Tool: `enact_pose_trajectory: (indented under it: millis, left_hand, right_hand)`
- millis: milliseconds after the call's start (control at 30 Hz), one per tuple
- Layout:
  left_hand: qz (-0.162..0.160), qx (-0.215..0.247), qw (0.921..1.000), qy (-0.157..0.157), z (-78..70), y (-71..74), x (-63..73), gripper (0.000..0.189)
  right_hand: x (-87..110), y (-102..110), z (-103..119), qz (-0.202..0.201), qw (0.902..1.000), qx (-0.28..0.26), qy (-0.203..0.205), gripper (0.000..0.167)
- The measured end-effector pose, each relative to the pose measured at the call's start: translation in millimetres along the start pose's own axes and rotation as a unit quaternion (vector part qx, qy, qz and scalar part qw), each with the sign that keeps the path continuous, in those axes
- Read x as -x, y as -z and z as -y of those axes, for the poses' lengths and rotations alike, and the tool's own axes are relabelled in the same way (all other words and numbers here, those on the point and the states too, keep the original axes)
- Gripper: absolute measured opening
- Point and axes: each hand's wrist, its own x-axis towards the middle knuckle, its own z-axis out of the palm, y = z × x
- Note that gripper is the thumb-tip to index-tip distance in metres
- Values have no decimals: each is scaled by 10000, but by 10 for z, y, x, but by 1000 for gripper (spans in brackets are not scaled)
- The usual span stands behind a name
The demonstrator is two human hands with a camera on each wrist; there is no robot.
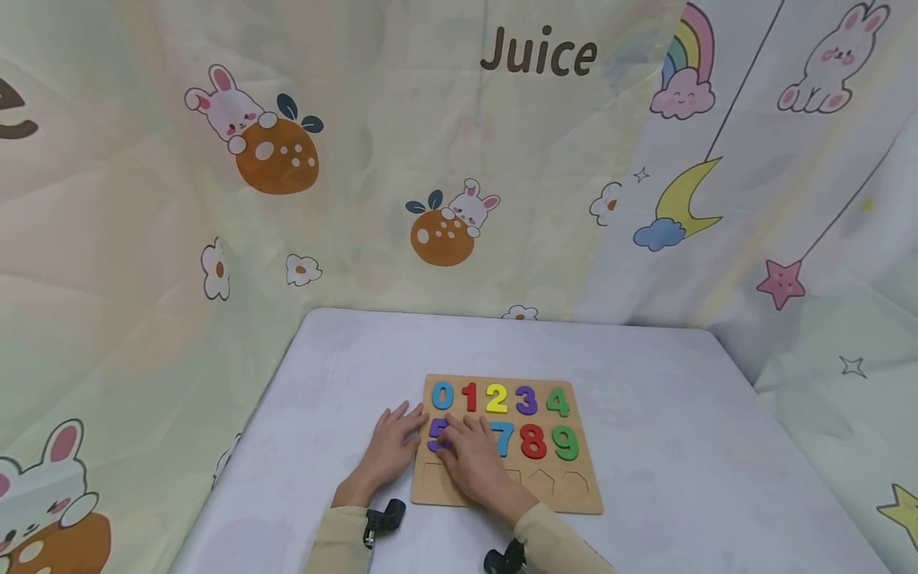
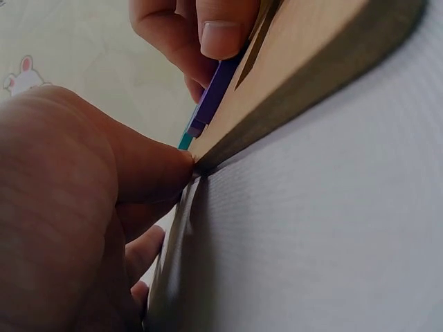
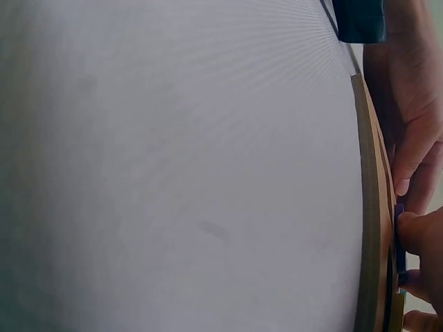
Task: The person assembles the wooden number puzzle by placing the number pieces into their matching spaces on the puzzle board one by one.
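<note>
A wooden number puzzle board [image 1: 502,498] lies on the table with coloured digits in two rows. My right hand [image 1: 476,462] reaches over its left half. Its thumb and fingers pinch the purple number 5 [image 1: 437,445], which the left wrist view shows as a purple edge [image 2: 216,97] standing above the wood. At the board's left edge rests my left hand [image 1: 390,446], fingers extended and touching the rim. My right hand covers the spot between the 5 and the blue 7 [image 1: 504,438], so I cannot tell what lies there.
Digits 0 to 4 fill the top row, with a red 8 [image 1: 533,441] and green 9 [image 1: 565,442] below. Shape outlines [image 1: 541,482] run along the board's near side. White cloth covers the table [image 1: 667,446]; a printed curtain [image 1: 387,119] hangs behind.
</note>
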Motion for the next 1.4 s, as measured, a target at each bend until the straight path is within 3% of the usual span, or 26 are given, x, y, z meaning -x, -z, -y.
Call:
enact_pose_trajectory:
  millis: [533,967,1400]
  left_hand:
    - [0,-26,9999,120,-21,20,36,38]
    - [22,6,10000,-4,-25,28,16,38]
    - [42,117,9994,312,-21,6,7,37]
  right_hand:
    - [23,-12,3,-64,9997,-222,72,17]
    - [52,17,-26,-68,9990,-435,114,20]
    - [109,189,-166,222,9950,-868,435,33]
